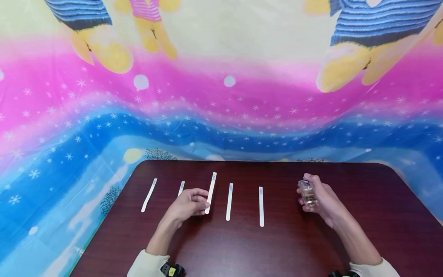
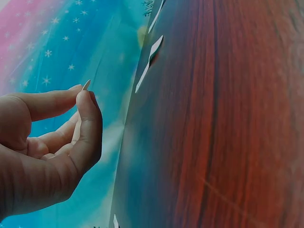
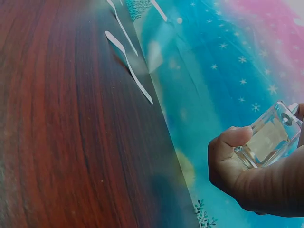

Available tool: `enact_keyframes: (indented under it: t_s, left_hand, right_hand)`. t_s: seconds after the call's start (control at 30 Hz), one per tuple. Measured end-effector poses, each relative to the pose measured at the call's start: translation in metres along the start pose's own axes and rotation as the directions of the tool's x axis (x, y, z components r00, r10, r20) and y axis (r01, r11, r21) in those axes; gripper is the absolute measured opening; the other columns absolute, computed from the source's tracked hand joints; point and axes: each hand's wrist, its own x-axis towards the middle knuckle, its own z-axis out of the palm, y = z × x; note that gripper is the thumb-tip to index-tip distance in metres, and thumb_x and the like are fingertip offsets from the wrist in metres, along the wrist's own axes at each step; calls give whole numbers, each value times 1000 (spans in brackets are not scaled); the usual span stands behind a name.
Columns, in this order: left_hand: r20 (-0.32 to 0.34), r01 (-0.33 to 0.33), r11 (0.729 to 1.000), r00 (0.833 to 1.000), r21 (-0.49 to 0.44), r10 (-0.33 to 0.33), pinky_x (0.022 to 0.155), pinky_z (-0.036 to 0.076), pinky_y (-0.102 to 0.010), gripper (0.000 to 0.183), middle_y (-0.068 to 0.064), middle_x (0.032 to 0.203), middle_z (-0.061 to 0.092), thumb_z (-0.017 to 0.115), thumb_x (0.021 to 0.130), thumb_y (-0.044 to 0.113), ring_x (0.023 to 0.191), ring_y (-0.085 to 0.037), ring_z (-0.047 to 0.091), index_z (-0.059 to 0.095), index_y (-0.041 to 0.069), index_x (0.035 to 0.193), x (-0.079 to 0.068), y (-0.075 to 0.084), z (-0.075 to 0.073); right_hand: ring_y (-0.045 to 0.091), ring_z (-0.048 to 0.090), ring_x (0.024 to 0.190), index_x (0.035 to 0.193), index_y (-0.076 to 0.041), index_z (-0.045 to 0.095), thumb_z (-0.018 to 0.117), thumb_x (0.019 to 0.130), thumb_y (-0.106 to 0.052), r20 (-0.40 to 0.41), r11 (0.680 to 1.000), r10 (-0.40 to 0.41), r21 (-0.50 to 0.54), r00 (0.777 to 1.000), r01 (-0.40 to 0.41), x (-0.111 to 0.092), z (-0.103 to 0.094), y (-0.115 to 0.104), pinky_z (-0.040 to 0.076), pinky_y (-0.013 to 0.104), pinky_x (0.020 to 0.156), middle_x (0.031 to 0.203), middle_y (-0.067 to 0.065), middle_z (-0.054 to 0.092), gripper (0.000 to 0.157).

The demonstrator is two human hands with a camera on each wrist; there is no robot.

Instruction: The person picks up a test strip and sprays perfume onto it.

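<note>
Strips [image 1: 211, 192], five, one pinched, one clear bottle [image 1: 308, 193] gripped

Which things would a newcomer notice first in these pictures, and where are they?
Probably the pink-and-blue snowflake backdrop behind the dark reddish table catches the eye first. Next come the glass perfume bottle in the right hand, over the table's right side, and the white paper strip pinched by the left hand, left of centre. Four similar strips lie on the table, two on each side of the held one.
</note>
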Motion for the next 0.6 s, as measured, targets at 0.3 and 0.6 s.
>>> enact_keyframes:
  t_s: [0.3, 0.6]
  left_hand:
    - [-58, 22, 999, 998, 24, -21, 75, 66, -28, 39, -4, 87, 67, 71, 96, -7, 75, -12, 68, 59, -11, 133, -1, -6, -9]
    - [-73, 31, 999, 997, 29, -29, 74, 66, -29, 38, -6, 89, 70, 69, 95, -9, 76, -14, 69, 59, -11, 132, 3, -11, -12]
  right_hand:
    - [12, 64, 75, 101, -20, 69, 40, 114, -54, 10, 1000, -5, -8, 1000, 5, -1, 3, -2, 58, 25, 60, 92, -7, 67, 47]
    - [12, 64, 75, 105, -16, 68, 40, 113, -57, 11, 1000, 2, -25, 1000, -2, -1, 8, -1, 58, 25, 60, 93, -6, 67, 50]
